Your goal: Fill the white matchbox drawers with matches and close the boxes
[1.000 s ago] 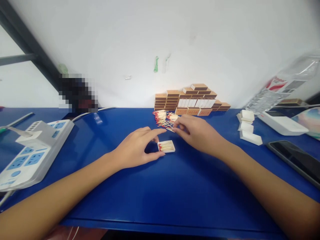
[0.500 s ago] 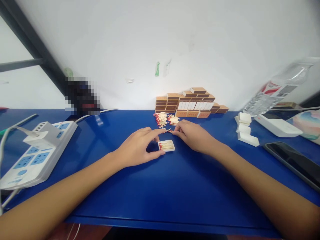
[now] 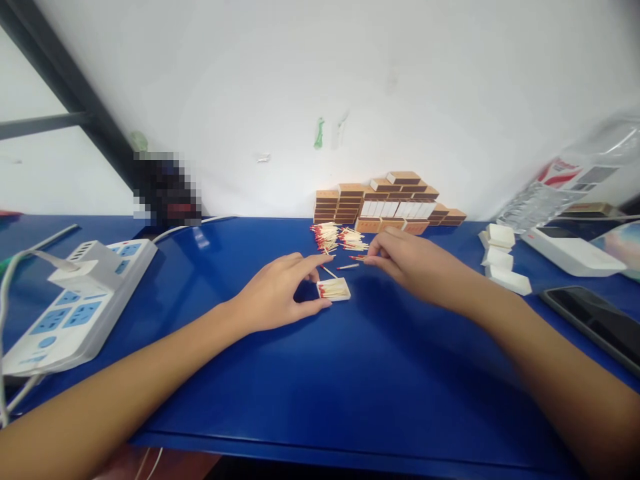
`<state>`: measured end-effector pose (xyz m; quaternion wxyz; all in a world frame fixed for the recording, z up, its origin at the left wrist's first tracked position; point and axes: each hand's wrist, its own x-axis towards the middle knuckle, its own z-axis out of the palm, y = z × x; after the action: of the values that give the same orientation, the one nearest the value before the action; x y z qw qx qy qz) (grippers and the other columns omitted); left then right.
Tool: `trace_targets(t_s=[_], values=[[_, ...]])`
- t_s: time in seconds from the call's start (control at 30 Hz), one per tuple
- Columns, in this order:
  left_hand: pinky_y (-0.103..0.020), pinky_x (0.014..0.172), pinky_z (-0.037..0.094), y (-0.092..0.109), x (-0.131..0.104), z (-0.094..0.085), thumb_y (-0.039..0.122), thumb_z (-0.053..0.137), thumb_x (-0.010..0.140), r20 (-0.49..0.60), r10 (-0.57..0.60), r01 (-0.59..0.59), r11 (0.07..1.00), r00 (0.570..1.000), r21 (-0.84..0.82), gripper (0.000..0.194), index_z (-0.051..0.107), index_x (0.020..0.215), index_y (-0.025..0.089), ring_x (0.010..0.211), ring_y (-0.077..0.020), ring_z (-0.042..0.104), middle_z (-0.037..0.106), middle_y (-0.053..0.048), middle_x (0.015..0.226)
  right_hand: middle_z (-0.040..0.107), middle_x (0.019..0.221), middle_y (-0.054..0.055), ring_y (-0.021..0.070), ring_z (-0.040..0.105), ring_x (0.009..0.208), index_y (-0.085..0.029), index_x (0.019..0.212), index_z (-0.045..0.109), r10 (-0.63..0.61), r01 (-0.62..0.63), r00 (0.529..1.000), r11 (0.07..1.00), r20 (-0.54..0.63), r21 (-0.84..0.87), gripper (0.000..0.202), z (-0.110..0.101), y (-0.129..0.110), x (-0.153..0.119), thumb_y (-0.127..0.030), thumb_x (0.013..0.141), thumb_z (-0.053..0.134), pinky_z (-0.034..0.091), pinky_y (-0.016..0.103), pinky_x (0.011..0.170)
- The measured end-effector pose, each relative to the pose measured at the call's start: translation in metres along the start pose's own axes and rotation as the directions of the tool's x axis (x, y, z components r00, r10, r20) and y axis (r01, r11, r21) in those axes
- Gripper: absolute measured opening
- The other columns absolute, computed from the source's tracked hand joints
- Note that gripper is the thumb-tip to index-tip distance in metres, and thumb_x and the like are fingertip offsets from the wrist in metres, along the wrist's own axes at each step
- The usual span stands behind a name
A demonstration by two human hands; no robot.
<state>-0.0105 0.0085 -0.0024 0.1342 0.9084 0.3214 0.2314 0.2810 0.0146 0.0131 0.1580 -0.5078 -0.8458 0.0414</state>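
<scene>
A small white tray [image 3: 334,297] with red-tipped matches lies on the blue table, beside my left hand [image 3: 280,293]. That hand rests with thumb and fingers spread around the tray's left side. To the right, my right hand [image 3: 405,263] pinches some matches [image 3: 358,257] by their plain ends, red heads pointing left. A loose match [image 3: 349,267] lies just below them, and another [image 3: 329,272] lies slanted above the tray. Two heaps of matches, left [image 3: 326,236] and right [image 3: 353,239], sit behind the hands.
Stacked matchboxes [image 3: 390,200] stand against the wall. White trays [image 3: 500,250], a plastic bottle [image 3: 560,183], a white device [image 3: 575,252] and a phone [image 3: 595,320] are at the right. At the left lies a power strip [image 3: 100,313] with cables.
My right hand has moved right, away from my left fingertips, with matches in its pinch. Loose matches now show on the table between the hands. My left hand has barely moved.
</scene>
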Motion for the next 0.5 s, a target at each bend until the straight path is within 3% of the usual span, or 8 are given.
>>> trace_targets(t_s=[0.23, 0.5], values=[[-0.042, 0.094, 0.055, 0.000, 0.000, 0.000, 0.041, 0.076, 0.093, 0.001, 0.005, -0.005, 1.000, 1.000, 0.000, 0.065, 0.051, 0.149, 0.024, 0.101, -0.0226, 0.067, 0.074, -0.004, 0.108, 0.065, 0.098, 0.009, 0.0221, 0.061, 0.082, -0.021, 0.095, 0.058, -0.063, 0.064, 0.997, 0.997, -0.036, 0.031, 0.020, -0.006, -0.028, -0.005, -0.036, 0.106, 0.051, 0.042, 0.033, 0.069], [-0.042, 0.093, 0.055, 0.002, -0.001, 0.001, 0.044, 0.075, 0.093, 0.005, 0.031, -0.031, 1.000, 1.000, 0.000, 0.065, 0.050, 0.150, 0.023, 0.101, -0.0233, 0.067, 0.073, -0.005, 0.108, 0.067, 0.098, 0.007, 0.0194, 0.063, 0.082, -0.021, 0.096, 0.059, -0.121, 0.109, 0.983, 0.990, 0.136, 0.093, 0.013, 0.009, -0.050, -0.006, -0.025, 0.106, 0.053, 0.043, 0.030, 0.069]])
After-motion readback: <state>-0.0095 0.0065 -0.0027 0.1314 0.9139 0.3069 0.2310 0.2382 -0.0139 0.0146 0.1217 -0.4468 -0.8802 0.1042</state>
